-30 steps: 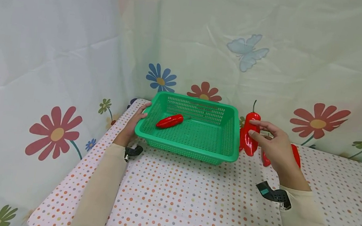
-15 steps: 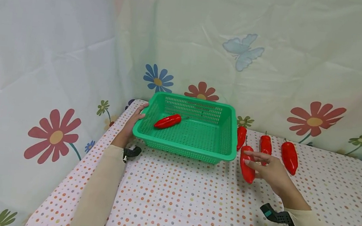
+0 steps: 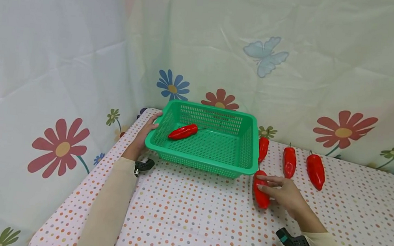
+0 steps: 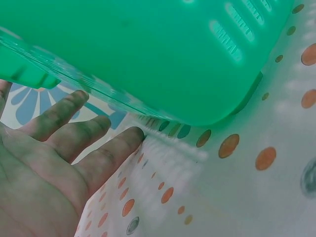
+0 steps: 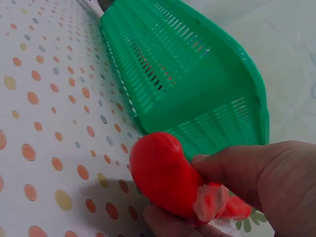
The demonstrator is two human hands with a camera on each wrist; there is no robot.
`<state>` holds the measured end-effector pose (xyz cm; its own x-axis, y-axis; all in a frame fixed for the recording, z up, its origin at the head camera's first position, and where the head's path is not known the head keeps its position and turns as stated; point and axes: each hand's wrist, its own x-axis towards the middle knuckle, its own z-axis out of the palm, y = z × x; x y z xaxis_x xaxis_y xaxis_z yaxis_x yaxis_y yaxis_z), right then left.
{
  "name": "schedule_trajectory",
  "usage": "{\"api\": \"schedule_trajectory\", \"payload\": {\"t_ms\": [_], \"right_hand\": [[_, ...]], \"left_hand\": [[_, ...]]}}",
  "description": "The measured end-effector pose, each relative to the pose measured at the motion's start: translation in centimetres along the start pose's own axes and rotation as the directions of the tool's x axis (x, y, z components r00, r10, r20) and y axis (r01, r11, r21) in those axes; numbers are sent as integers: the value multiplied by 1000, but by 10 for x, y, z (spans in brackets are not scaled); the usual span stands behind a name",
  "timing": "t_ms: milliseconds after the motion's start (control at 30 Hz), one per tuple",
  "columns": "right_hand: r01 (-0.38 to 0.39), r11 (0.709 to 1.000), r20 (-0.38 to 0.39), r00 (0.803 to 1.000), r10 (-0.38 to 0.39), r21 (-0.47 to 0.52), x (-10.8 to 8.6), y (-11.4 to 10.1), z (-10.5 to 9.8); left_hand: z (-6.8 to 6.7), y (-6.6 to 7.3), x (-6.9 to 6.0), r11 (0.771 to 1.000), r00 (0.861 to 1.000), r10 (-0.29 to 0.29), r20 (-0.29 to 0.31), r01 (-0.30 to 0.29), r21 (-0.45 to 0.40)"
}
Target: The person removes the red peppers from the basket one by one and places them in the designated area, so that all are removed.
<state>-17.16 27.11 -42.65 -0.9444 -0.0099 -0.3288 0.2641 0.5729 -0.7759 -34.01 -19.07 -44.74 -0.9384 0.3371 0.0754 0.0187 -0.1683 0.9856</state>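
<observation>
A green plastic basket [image 3: 200, 161] stands on the table, with one red chili pepper [image 3: 183, 132] lying inside toward its left. My left hand [image 3: 142, 136] is at the basket's left side; in the left wrist view its fingers [image 4: 106, 158] are spread and nearly straight beside the basket wall. Just off the basket's front right corner, my right hand [image 3: 285, 195] pinches another red chili pepper [image 3: 260, 194] between thumb and fingers. The right wrist view shows the held pepper's rounded red end [image 5: 160, 173] low over the dotted cloth, its shadow beneath.
Beyond the right hand lie two red peppers, one nearer the basket [image 3: 289, 163] and one farther right [image 3: 315, 172]. Another red pepper [image 3: 263, 148] lies against the basket's right side, partly hidden. A floral curtain [image 3: 203, 52] hangs behind the dotted tablecloth [image 3: 181, 212].
The right hand has brought its pepper down from beside the basket's rim to near the tabletop, then slightly left toward the front right corner. The left hand and basket have stayed put.
</observation>
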Motion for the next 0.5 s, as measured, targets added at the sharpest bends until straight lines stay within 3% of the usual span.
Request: {"api": "schedule_trajectory", "payload": {"t_ms": [267,500], "right_hand": [[-31,1000,10,999,31,0,-2,-1,5],[-21,997,40,999,24,-79,-4,-4,5]], "left_hand": [[0,-1,1,1000,1000,13,8,-13,15],[2,2,-2,1000,1000,18,3,-18,12]]}}
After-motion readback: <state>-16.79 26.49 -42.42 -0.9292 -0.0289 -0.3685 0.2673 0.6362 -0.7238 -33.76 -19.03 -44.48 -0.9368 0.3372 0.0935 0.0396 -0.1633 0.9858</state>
